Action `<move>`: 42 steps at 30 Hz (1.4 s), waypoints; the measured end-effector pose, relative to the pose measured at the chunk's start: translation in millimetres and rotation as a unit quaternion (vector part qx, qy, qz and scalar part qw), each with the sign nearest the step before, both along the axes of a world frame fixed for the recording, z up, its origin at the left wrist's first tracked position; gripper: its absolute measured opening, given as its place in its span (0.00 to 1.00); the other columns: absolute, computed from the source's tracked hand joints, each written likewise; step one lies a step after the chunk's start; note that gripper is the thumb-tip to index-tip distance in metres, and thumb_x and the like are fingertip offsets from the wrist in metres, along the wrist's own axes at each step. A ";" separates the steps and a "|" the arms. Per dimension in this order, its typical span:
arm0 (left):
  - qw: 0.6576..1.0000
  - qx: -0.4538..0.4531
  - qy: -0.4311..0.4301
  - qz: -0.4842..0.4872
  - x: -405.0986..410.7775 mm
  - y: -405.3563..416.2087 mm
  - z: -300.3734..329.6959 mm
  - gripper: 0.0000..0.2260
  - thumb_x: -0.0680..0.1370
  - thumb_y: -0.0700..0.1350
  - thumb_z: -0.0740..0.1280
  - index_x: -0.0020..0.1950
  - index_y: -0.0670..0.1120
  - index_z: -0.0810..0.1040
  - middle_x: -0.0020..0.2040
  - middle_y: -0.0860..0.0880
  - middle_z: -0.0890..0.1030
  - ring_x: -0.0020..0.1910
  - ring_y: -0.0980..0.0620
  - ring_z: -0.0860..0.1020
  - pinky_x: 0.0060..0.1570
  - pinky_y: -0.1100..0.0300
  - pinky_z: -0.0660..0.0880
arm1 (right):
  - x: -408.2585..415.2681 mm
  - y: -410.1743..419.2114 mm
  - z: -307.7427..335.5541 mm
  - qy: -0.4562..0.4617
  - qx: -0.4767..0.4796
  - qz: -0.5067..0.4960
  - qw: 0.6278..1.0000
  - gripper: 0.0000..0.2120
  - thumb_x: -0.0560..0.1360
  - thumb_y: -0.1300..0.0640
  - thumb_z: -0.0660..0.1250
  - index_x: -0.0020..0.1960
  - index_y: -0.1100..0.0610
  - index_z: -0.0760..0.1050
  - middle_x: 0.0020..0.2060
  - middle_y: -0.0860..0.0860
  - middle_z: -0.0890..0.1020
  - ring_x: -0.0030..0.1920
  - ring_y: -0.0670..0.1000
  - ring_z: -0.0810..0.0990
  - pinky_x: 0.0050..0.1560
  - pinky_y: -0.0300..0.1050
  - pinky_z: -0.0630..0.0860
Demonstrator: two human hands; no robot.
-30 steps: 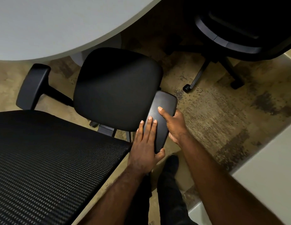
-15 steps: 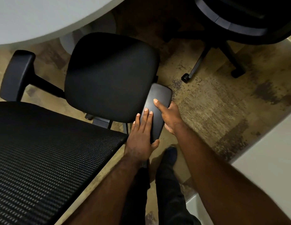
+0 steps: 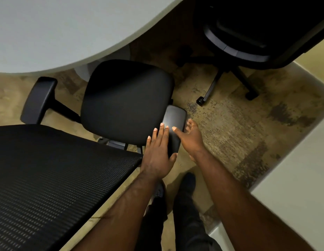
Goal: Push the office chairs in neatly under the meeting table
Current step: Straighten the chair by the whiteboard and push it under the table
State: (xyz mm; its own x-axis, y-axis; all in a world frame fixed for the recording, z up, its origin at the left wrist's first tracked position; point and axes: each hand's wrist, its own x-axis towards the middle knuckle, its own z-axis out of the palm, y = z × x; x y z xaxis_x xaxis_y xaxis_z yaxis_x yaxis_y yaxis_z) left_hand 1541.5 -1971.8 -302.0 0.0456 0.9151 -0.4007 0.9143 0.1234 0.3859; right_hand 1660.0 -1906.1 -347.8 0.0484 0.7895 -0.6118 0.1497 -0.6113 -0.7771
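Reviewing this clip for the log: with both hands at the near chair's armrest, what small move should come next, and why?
Probably a short forward push on the armrest. The left hand lies flat on it and the right hand cups its outer edge, while the seat sits almost wholly clear of the meeting table edge, so the chair is not yet tucked under.
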 end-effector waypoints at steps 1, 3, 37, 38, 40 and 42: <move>1.000 0.003 -0.005 0.004 1.8 2.8 7.4 0.39 0.78 0.48 0.64 0.79 0.48 0.40 0.77 0.53 0.36 0.77 0.52 0.38 0.74 0.53 0.39 | 2.5 -3.4 6.5 -0.029 0.014 0.009 0.999 0.39 0.73 0.52 0.72 0.77 0.57 0.54 0.74 0.55 0.63 0.72 0.52 0.64 0.62 0.39 0.66; 1.000 0.018 -0.008 0.016 4.5 7.7 28.8 0.38 0.77 0.40 0.62 0.79 0.47 0.41 0.79 0.51 0.39 0.77 0.50 0.39 0.74 0.51 0.40 | 9.0 -9.5 27.0 -0.079 0.051 0.023 0.995 0.36 0.73 0.52 0.71 0.75 0.56 0.59 0.73 0.53 0.66 0.71 0.51 0.66 0.57 0.35 0.65; 0.974 0.205 0.000 -0.093 -197.0 -51.6 312.9 0.29 0.76 0.54 0.68 0.75 0.50 0.65 0.72 0.49 0.71 0.69 0.50 0.69 0.67 0.53 0.67 | -53.1 -119.3 334.0 -0.412 0.468 0.169 0.763 0.27 0.76 0.43 0.64 0.71 0.52 0.64 0.69 0.51 0.72 0.72 0.52 0.64 0.73 0.56 0.55; 0.972 0.215 0.006 -0.094 -211.9 -59.3 315.9 0.27 0.76 0.54 0.68 0.73 0.51 0.66 0.71 0.50 0.72 0.68 0.50 0.70 0.65 0.55 0.68 | -61.7 -128.5 339.5 -0.407 0.467 0.170 0.766 0.27 0.76 0.43 0.64 0.71 0.52 0.64 0.68 0.51 0.72 0.71 0.52 0.65 0.74 0.56 0.54; 0.969 0.232 0.011 -0.087 -241.6 -75.2 319.2 0.23 0.76 0.55 0.67 0.70 0.52 0.70 0.68 0.52 0.74 0.66 0.52 0.72 0.59 0.58 0.68 | -80.5 -146.9 349.8 -0.376 0.464 0.169 0.784 0.27 0.76 0.42 0.63 0.71 0.52 0.65 0.68 0.50 0.72 0.70 0.51 0.66 0.73 0.56 0.57; 0.968 0.238 0.016 -0.079 -270.0 -90.5 319.7 0.20 0.77 0.56 0.66 0.67 0.53 0.72 0.66 0.53 0.75 0.63 0.53 0.73 0.54 0.59 0.69 | -100.6 -165.2 358.0 -0.341 0.456 0.174 0.803 0.26 0.75 0.42 0.64 0.70 0.50 0.66 0.67 0.48 0.72 0.68 0.49 0.67 0.70 0.54 0.63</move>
